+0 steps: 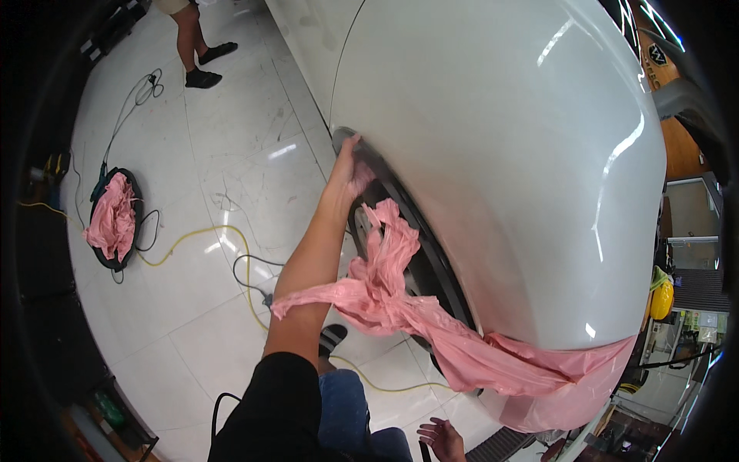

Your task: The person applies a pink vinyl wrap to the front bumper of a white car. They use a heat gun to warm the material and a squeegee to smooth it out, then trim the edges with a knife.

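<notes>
A pale silver-white car panel (pixel 500 154) fills the upper right, curving down to a dark wheel arch trim (pixel 412 208). My left hand (pixel 354 169) is at the trim's far end, thumb on its edge and the other fingers partly hidden inside the arch. Crumpled pink film (pixel 385 300) hangs in loose folds across the wheel opening, one strip lying over my left forearm. At the lower right the film stretches onto the car's corner (pixel 554 404). My right hand (pixel 443 439) is low near the bottom edge, its fingers apart, holding nothing I can see.
On the tiled floor at left, a black tub (pixel 137 196) holds crumpled pink film (pixel 114 219). A yellow hose (pixel 204 229) and dark cables (pixel 123 115) cross the floor. Another person's legs (pixel 188 38) stand at the far left. Dark cabinets (pixel 54 308) line the left side.
</notes>
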Tool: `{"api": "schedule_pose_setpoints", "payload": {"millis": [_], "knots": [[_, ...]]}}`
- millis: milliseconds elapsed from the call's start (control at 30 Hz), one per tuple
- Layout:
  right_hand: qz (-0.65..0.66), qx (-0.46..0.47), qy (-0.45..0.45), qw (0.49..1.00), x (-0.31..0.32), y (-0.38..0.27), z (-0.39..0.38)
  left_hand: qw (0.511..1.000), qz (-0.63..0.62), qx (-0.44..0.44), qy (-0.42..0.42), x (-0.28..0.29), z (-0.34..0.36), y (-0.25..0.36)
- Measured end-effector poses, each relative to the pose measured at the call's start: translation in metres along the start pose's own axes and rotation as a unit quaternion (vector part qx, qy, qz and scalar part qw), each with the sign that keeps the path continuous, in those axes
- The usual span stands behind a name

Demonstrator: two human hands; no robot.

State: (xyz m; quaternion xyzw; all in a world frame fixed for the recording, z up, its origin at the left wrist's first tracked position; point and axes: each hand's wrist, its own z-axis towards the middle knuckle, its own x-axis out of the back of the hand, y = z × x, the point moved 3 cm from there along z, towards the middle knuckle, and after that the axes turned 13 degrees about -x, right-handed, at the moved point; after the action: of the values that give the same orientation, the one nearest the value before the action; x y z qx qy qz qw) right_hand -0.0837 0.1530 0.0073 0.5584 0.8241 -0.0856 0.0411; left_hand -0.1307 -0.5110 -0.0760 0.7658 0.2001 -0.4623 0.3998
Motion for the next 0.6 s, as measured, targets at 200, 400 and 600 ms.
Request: {"api": "schedule_pose_setpoints", "payload": {"millis": [200,400,600], "knots": [[0.004,0.03,0.024,0.999,-0.005,-0.006,-0.018,0.997,-0.052,-0.005,0.064,-0.005,0.003,-0.009],[0.022,0.022,0.034,0.999,0.012,0.018,-0.01,0.995,0.062,0.071,-0.044,0.048,-0.039,-0.003],[-0.118,0.011,0.042,0.992,-0.009,0.032,0.011,0.86,0.349,0.372,-0.007,0.199,-0.284,-0.102]]}}
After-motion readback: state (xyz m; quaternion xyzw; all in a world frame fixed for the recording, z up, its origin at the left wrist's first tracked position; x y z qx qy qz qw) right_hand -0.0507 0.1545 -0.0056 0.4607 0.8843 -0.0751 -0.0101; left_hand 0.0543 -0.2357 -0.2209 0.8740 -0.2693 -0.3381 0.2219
